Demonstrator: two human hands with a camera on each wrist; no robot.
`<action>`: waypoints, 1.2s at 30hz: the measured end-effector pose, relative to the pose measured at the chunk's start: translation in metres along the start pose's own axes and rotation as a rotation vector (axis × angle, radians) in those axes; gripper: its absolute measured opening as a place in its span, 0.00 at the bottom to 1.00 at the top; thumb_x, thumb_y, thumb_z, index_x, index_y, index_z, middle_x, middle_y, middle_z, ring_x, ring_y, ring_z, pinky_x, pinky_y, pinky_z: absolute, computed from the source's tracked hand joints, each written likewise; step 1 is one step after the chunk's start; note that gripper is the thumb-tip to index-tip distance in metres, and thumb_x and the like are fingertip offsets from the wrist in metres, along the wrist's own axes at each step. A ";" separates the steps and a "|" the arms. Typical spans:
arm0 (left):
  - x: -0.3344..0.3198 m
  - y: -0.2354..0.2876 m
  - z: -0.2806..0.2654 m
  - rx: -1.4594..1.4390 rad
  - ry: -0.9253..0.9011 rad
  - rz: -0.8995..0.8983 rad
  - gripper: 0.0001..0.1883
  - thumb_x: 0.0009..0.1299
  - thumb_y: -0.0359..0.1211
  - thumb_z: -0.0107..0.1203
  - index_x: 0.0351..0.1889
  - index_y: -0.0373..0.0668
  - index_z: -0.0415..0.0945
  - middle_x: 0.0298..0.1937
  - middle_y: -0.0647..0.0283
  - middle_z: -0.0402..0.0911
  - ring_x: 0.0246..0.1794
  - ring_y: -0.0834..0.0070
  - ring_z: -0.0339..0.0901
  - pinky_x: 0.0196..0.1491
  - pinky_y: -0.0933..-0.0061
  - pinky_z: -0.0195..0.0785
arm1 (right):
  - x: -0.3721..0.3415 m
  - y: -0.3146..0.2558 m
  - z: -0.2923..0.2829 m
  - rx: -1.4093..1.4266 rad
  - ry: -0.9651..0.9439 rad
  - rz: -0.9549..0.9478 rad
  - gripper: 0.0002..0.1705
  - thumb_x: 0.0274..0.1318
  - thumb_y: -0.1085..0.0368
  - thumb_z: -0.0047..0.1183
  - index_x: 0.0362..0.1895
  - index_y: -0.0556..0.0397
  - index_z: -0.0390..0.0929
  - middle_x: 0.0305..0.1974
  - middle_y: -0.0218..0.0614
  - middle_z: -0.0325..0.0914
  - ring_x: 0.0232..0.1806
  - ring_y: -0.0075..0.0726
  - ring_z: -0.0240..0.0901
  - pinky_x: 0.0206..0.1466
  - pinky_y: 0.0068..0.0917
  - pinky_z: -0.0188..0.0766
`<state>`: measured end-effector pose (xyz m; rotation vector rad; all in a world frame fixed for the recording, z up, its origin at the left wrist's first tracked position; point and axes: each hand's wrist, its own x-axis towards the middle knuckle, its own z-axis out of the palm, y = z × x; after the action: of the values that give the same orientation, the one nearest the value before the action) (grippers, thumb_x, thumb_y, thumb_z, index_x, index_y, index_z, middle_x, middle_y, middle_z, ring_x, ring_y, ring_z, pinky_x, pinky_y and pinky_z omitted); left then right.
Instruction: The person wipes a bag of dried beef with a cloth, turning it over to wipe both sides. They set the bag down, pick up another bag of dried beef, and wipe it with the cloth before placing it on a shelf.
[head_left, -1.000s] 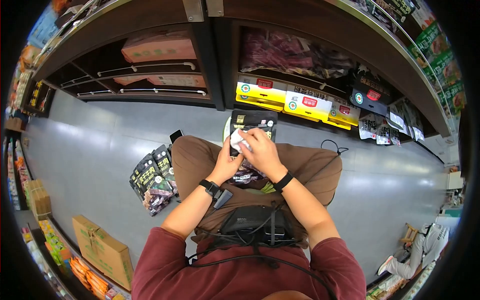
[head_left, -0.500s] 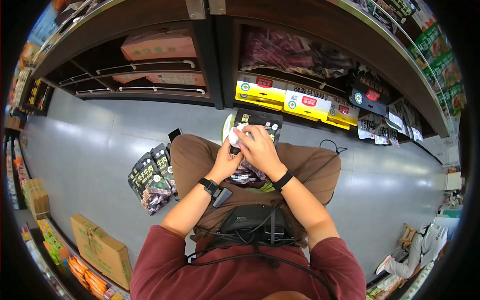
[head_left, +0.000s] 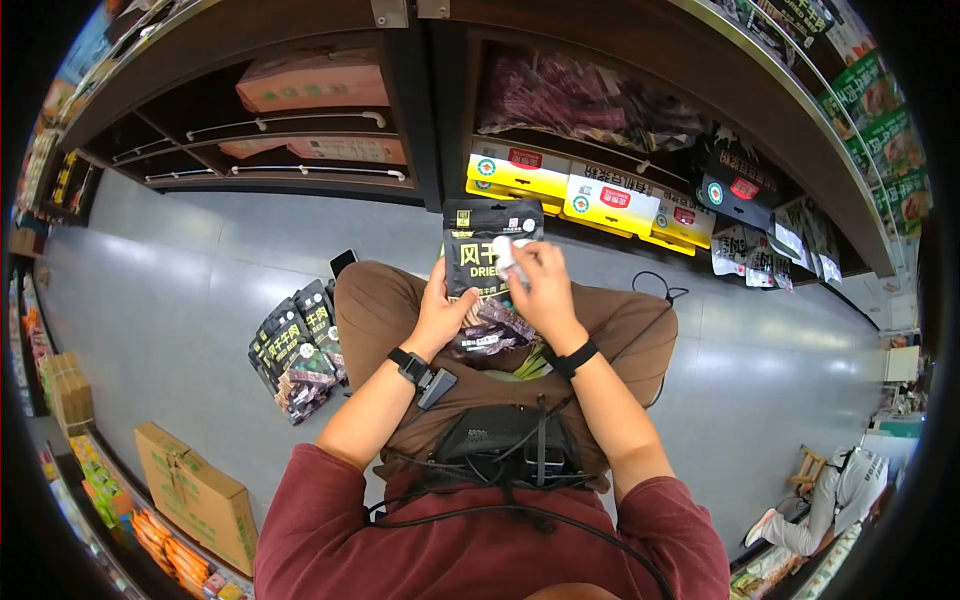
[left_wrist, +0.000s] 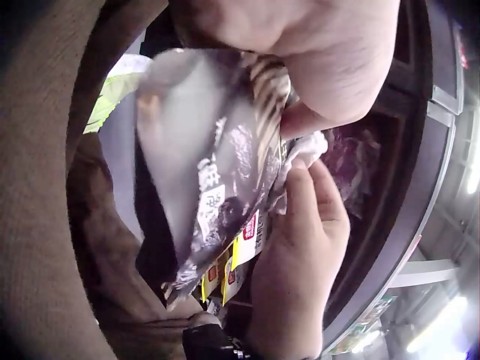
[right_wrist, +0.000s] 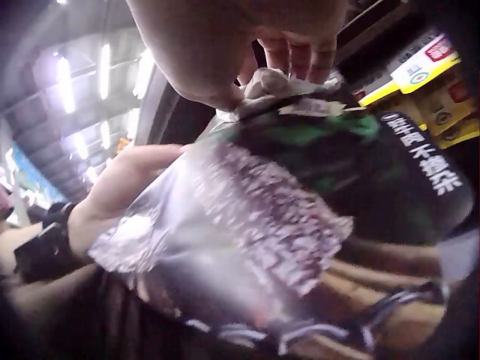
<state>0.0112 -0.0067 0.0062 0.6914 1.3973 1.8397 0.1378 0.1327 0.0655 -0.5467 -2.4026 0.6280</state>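
Note:
A black dried beef pouch (head_left: 483, 262) stands tilted over the lap in the head view. My left hand (head_left: 443, 312) grips its left edge, thumb across the front. My right hand (head_left: 545, 290) pinches a crumpled white tissue (head_left: 503, 252) against the pouch's front, near the printed letters. In the left wrist view the right hand (left_wrist: 300, 262) has the tissue (left_wrist: 304, 150) at the pouch's edge (left_wrist: 202, 142). From the right wrist, the tissue (right_wrist: 266, 86) shows under the curled fingers of the right hand (right_wrist: 247, 37), at the pouch (right_wrist: 262, 217).
Several similar pouches (head_left: 290, 350) lie fanned on the floor at the left, beside a phone (head_left: 343, 262). Yellow and white boxes (head_left: 610, 205) line the lower shelf ahead. A cardboard box (head_left: 195, 495) lies lower left; a person's legs (head_left: 815, 510) are at lower right.
The upper pouch has been raised, so its front lettering shows. My left hand has moved to its left edge, and the right hand has shifted right with the tissue.

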 end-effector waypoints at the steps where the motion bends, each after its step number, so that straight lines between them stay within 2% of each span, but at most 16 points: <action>1: 0.000 0.000 0.000 0.015 -0.013 0.002 0.31 0.67 0.19 0.55 0.69 0.38 0.59 0.60 0.62 0.73 0.61 0.76 0.70 0.65 0.72 0.62 | 0.000 -0.009 0.002 0.066 -0.037 -0.055 0.23 0.49 0.70 0.61 0.53 0.55 0.79 0.43 0.42 0.72 0.46 0.52 0.69 0.50 0.41 0.70; 4: 0.000 0.001 -0.001 0.036 -0.028 0.004 0.30 0.67 0.18 0.54 0.68 0.37 0.60 0.61 0.62 0.73 0.62 0.76 0.69 0.66 0.71 0.61 | 0.001 -0.022 0.005 0.122 -0.108 -0.157 0.23 0.48 0.70 0.61 0.52 0.53 0.80 0.42 0.41 0.72 0.46 0.50 0.69 0.50 0.41 0.70; 6: -0.001 0.000 0.000 0.043 -0.027 0.003 0.30 0.67 0.17 0.54 0.68 0.37 0.60 0.61 0.62 0.73 0.62 0.76 0.69 0.66 0.71 0.61 | 0.004 -0.018 0.003 0.140 -0.105 -0.121 0.23 0.48 0.70 0.62 0.52 0.52 0.80 0.42 0.41 0.72 0.46 0.49 0.69 0.50 0.40 0.70; 8: -0.001 0.004 0.002 0.103 0.021 0.055 0.29 0.67 0.17 0.53 0.67 0.37 0.60 0.60 0.61 0.73 0.61 0.76 0.70 0.65 0.72 0.62 | 0.003 -0.001 0.003 0.057 0.012 -0.026 0.23 0.48 0.69 0.62 0.53 0.52 0.81 0.42 0.42 0.72 0.46 0.49 0.70 0.50 0.40 0.69; 10: -0.002 0.006 0.003 0.066 0.028 0.024 0.30 0.68 0.17 0.53 0.68 0.37 0.60 0.60 0.61 0.74 0.60 0.76 0.72 0.64 0.72 0.63 | 0.002 0.014 0.001 0.026 0.102 0.084 0.23 0.49 0.70 0.61 0.53 0.53 0.80 0.42 0.42 0.72 0.46 0.50 0.69 0.50 0.40 0.70; 12: -0.002 0.008 0.004 0.041 0.028 -0.008 0.30 0.68 0.17 0.53 0.69 0.37 0.59 0.60 0.61 0.74 0.60 0.75 0.72 0.64 0.72 0.63 | -0.001 0.016 0.001 0.005 0.106 0.089 0.22 0.49 0.70 0.61 0.52 0.54 0.80 0.43 0.42 0.72 0.46 0.51 0.69 0.50 0.40 0.70; 18: -0.002 0.010 0.005 0.154 -0.064 0.018 0.29 0.66 0.21 0.58 0.66 0.37 0.63 0.59 0.62 0.74 0.61 0.76 0.69 0.65 0.72 0.61 | -0.002 -0.026 0.016 0.111 -0.091 -0.152 0.25 0.47 0.70 0.63 0.54 0.51 0.79 0.43 0.41 0.72 0.47 0.49 0.70 0.51 0.40 0.69; 20: -0.004 0.009 0.001 0.250 -0.067 -0.002 0.30 0.64 0.21 0.57 0.66 0.37 0.64 0.59 0.59 0.76 0.61 0.74 0.72 0.63 0.71 0.64 | -0.001 -0.028 0.014 0.105 -0.091 -0.159 0.25 0.47 0.71 0.63 0.54 0.50 0.80 0.44 0.40 0.73 0.45 0.48 0.70 0.50 0.40 0.70; 21: -0.003 0.007 0.000 0.268 -0.095 0.037 0.30 0.65 0.20 0.58 0.66 0.37 0.64 0.59 0.62 0.74 0.61 0.76 0.70 0.64 0.72 0.61 | -0.001 -0.022 0.012 0.085 -0.062 -0.146 0.25 0.47 0.71 0.63 0.54 0.50 0.80 0.44 0.40 0.73 0.45 0.49 0.70 0.50 0.40 0.70; 24: -0.003 0.007 0.002 0.185 -0.077 0.009 0.31 0.64 0.18 0.59 0.66 0.36 0.63 0.59 0.61 0.74 0.60 0.77 0.70 0.65 0.72 0.62 | -0.001 -0.006 0.007 0.024 0.058 -0.072 0.26 0.46 0.72 0.62 0.54 0.50 0.79 0.44 0.40 0.73 0.46 0.50 0.71 0.49 0.41 0.71; 26: -0.004 0.011 0.003 0.180 -0.067 -0.005 0.31 0.64 0.19 0.59 0.66 0.36 0.63 0.58 0.61 0.75 0.60 0.77 0.70 0.64 0.72 0.62 | -0.002 0.001 0.004 0.005 0.077 0.078 0.26 0.47 0.72 0.61 0.55 0.50 0.79 0.45 0.41 0.72 0.47 0.51 0.70 0.50 0.41 0.71; 28: -0.003 0.015 0.004 0.179 -0.065 -0.017 0.31 0.64 0.19 0.59 0.66 0.36 0.64 0.58 0.61 0.75 0.59 0.77 0.71 0.64 0.72 0.63 | -0.001 0.001 0.005 0.034 0.063 0.082 0.26 0.48 0.73 0.60 0.56 0.51 0.79 0.46 0.42 0.72 0.49 0.52 0.70 0.51 0.41 0.71; 30: -0.006 0.019 0.007 0.196 -0.107 -0.108 0.30 0.64 0.19 0.59 0.66 0.36 0.64 0.57 0.62 0.77 0.57 0.77 0.73 0.62 0.72 0.65 | 0.003 -0.006 0.005 0.025 0.029 -0.050 0.26 0.47 0.73 0.60 0.55 0.50 0.79 0.47 0.42 0.72 0.49 0.52 0.70 0.52 0.42 0.71; 31: -0.006 0.016 0.006 0.262 -0.113 -0.036 0.28 0.64 0.20 0.59 0.64 0.36 0.66 0.55 0.63 0.78 0.54 0.76 0.75 0.59 0.71 0.68 | 0.007 -0.014 0.004 0.056 -0.014 -0.113 0.26 0.46 0.73 0.60 0.55 0.50 0.79 0.47 0.42 0.72 0.50 0.52 0.70 0.53 0.42 0.71; 34: -0.005 0.001 -0.006 0.424 -0.209 -0.008 0.25 0.65 0.21 0.59 0.61 0.36 0.67 0.54 0.64 0.78 0.54 0.76 0.75 0.58 0.71 0.68 | 0.008 -0.035 0.009 0.079 -0.180 -0.310 0.25 0.47 0.72 0.60 0.54 0.48 0.80 0.46 0.40 0.73 0.50 0.49 0.70 0.52 0.41 0.70; 36: -0.005 -0.003 -0.008 0.409 -0.183 -0.016 0.24 0.65 0.21 0.59 0.60 0.35 0.68 0.54 0.63 0.78 0.54 0.75 0.75 0.58 0.70 0.68 | 0.007 -0.037 0.011 0.056 -0.158 -0.306 0.24 0.48 0.71 0.60 0.54 0.46 0.80 0.45 0.38 0.74 0.49 0.47 0.71 0.52 0.40 0.69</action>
<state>0.0092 -0.0149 0.0010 1.0215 1.6636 1.4465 0.1173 0.1033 0.0811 -0.1030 -2.5373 0.6190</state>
